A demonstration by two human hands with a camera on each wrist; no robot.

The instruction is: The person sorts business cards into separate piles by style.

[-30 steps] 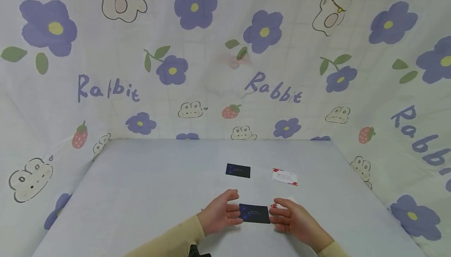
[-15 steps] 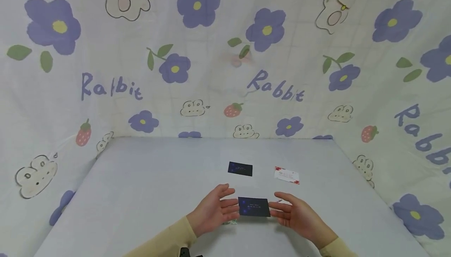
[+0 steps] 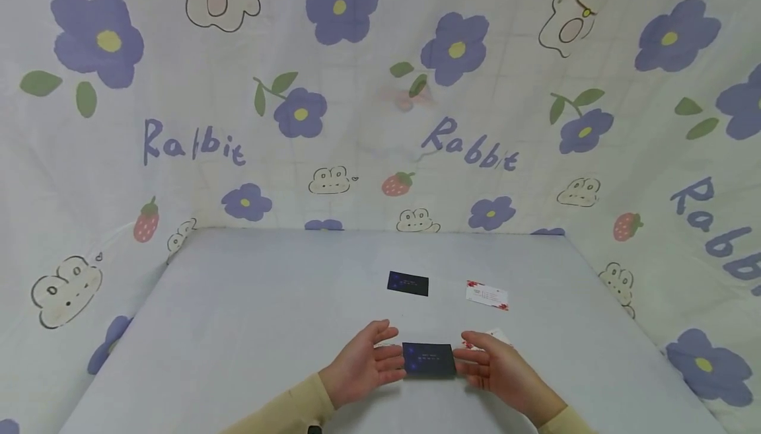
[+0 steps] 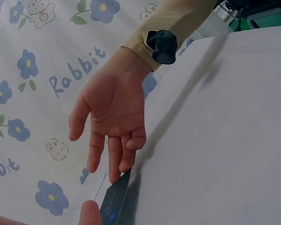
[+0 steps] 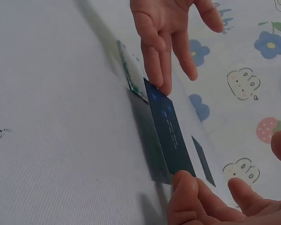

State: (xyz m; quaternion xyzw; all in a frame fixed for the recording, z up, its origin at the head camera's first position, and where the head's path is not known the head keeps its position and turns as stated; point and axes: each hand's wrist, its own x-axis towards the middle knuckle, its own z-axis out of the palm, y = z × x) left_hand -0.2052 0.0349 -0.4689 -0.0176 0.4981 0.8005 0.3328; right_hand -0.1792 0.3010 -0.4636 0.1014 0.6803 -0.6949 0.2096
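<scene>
A black business card [image 3: 429, 361] with blue spots and small pale print spans the gap between my two hands, just above the table, its shadow below. My left hand [image 3: 364, 362] meets its left edge with extended fingertips, thumb apart. At the opposite edge are the fingertips of my right hand [image 3: 505, 371], its thumb also held away. Both palms face inward. In the right wrist view, a white card [image 5: 132, 70] with a green pattern lies near the left hand's fingers. Another white card with red marks [image 3: 499, 336] is partly hidden behind the right hand.
Farther back on the white table [image 3: 267, 315] lie a second black card [image 3: 407, 283] and a white card with red floral corners [image 3: 487, 294]. A flower-and-rabbit patterned curtain [image 3: 357, 143] rises at the table's back and sides.
Both hands and the black card moved slightly up in the head view by half a second ago, then back down now. The other cards stay in place; the whole view drifts slightly.
</scene>
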